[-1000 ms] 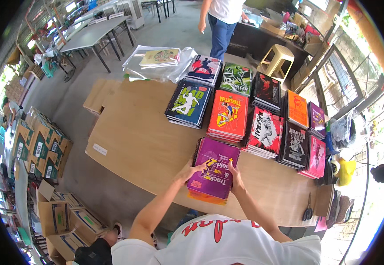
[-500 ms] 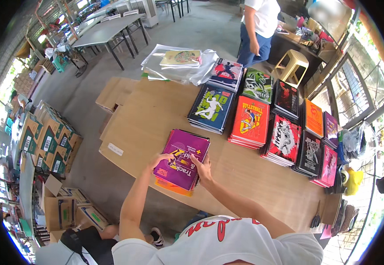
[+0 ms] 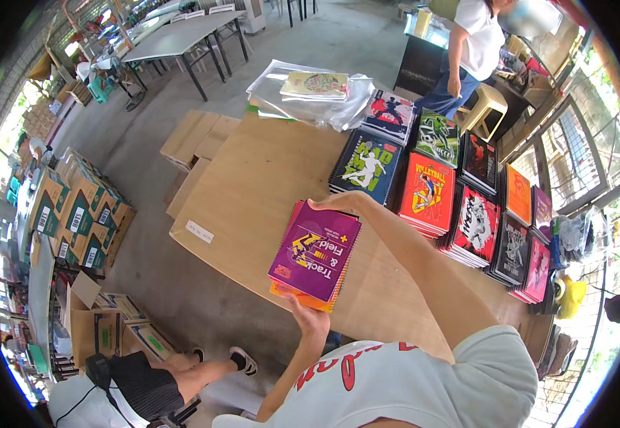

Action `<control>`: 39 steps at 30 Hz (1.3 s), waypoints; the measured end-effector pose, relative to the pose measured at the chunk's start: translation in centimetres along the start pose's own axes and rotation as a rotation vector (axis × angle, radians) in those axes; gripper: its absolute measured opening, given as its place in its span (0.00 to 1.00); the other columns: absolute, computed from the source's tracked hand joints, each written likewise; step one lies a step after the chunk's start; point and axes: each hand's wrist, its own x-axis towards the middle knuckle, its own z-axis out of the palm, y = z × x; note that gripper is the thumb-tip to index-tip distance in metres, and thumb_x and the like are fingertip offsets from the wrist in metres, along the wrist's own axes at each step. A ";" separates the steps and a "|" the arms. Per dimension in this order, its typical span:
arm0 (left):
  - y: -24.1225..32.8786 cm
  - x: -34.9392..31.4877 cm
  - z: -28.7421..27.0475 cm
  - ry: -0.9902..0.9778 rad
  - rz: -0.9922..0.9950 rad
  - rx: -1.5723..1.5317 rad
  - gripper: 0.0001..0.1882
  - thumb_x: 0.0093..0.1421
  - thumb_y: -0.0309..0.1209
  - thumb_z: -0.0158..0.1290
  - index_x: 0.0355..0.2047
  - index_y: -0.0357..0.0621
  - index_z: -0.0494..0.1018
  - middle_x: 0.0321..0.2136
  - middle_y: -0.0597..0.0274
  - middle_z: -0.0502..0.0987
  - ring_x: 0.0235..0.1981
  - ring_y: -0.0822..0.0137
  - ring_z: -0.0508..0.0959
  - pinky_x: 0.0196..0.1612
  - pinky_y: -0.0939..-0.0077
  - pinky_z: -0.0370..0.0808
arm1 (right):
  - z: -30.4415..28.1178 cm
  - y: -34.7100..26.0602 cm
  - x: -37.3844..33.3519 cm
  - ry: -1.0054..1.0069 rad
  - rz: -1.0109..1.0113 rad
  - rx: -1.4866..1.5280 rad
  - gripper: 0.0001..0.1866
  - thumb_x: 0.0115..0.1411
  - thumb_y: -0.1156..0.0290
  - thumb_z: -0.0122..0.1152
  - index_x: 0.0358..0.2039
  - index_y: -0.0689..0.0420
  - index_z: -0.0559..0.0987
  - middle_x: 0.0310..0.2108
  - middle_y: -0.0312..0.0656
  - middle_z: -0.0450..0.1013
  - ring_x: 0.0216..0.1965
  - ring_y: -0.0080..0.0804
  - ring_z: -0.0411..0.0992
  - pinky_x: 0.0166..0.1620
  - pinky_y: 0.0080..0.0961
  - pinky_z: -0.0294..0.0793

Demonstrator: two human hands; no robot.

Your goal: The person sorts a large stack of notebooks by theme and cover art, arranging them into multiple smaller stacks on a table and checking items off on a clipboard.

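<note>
Here, a stack of spiral notebooks (image 3: pixel 315 255) with a purple top cover, lifted clear of the wooden table (image 3: pixel 253 178) and held between two hands. Left hand (image 3: pixel 308 316) under the near, lower edge of the stack, fingers curled up against the orange cover at the bottom, closed on it from below. Right hand (image 3: pixel 343 202) at the far, upper edge, fingers hooked over the top corner, clamped on the same stack from above, forearm running back down toward the white shirt with red lettering (image 3: pixel 410 378). Stack thus pinched lengthwise between both grips, tilted slightly, purple cover facing up, spiral binding along its left side. Hanging over the near edge of the table, partly above the bare tabletop and partly above the concrete floor. Beyond it, toward the right half of the table, rows of other notebook stacks: a dark blue one (image 3: pixel 367 167), a red one (image 3: pixel 427 192) just beside it, a green one (image 3: pixel 437 137) behind, black and pink ones farther right. At the far end of the table, a clear plastic wrap (image 3: pixel 303 100) with a pale book lying on it. Past that, another person in a white top (image 3: pixel 475 43) beside a pale plastic stool (image 3: pixel 487 107). On the floor to the left, green and white cardboard boxes (image 3: pixel 74 214).
</note>
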 end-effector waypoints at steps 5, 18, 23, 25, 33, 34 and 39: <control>-2.1 4.1 0.2 -0.127 -0.096 0.007 0.50 0.53 0.71 0.42 0.66 0.50 0.49 0.62 0.62 0.61 0.61 0.60 0.63 0.60 0.54 0.63 | -0.6 2.7 2.6 0.090 0.067 -0.226 0.53 0.51 0.22 0.42 0.55 0.62 0.72 0.56 0.52 0.68 0.56 0.44 0.68 0.57 0.34 0.67; 12.6 15.7 -0.2 -0.266 -0.159 0.992 0.46 0.57 0.64 0.48 0.64 0.41 0.54 0.60 0.51 0.63 0.59 0.58 0.67 0.58 0.61 0.67 | 11.9 10.3 -3.7 0.898 -0.327 0.926 0.41 0.57 0.46 0.61 0.61 0.59 0.60 0.56 0.44 0.68 0.56 0.37 0.67 0.56 0.38 0.69; 8.7 18.1 3.9 -0.514 -0.641 0.941 0.43 0.54 0.66 0.50 0.56 0.43 0.63 0.43 0.58 0.77 0.39 0.66 0.79 0.41 0.64 0.79 | 14.8 11.9 1.1 0.603 -0.485 1.326 0.38 0.55 0.52 0.66 0.59 0.48 0.57 0.47 0.42 0.69 0.45 0.35 0.74 0.42 0.43 0.80; 8.8 17.0 4.9 -0.533 -0.642 0.933 0.43 0.54 0.65 0.51 0.57 0.44 0.63 0.42 0.57 0.77 0.38 0.66 0.80 0.40 0.66 0.80 | 15.3 10.6 -0.1 0.696 -0.389 1.322 0.43 0.52 0.50 0.69 0.60 0.48 0.55 0.50 0.46 0.66 0.46 0.39 0.73 0.43 0.45 0.80; 10.1 18.7 5.4 -0.590 -0.279 1.218 0.37 0.59 0.61 0.49 0.56 0.43 0.64 0.47 0.54 0.75 0.48 0.64 0.77 0.48 0.62 0.77 | 12.2 15.5 -0.4 0.742 -0.123 0.771 0.61 0.45 0.39 0.69 0.68 0.56 0.46 0.61 0.54 0.59 0.56 0.47 0.67 0.54 0.44 0.70; 10.7 18.4 5.3 -0.462 0.114 1.329 0.37 0.58 0.58 0.52 0.57 0.42 0.63 0.51 0.52 0.72 0.54 0.61 0.71 0.55 0.57 0.67 | 11.5 15.3 -3.1 0.681 -0.171 0.652 0.57 0.46 0.41 0.69 0.66 0.57 0.52 0.60 0.53 0.61 0.55 0.45 0.67 0.54 0.42 0.70; 6.6 15.4 18.5 -0.746 0.937 1.733 0.32 0.53 0.49 0.60 0.53 0.42 0.70 0.55 0.48 0.67 0.59 0.53 0.65 0.61 0.56 0.58 | -4.1 15.1 -13.1 1.095 -0.683 0.331 0.22 0.53 0.62 0.68 0.45 0.61 0.78 0.36 0.43 0.80 0.38 0.30 0.78 0.43 0.28 0.76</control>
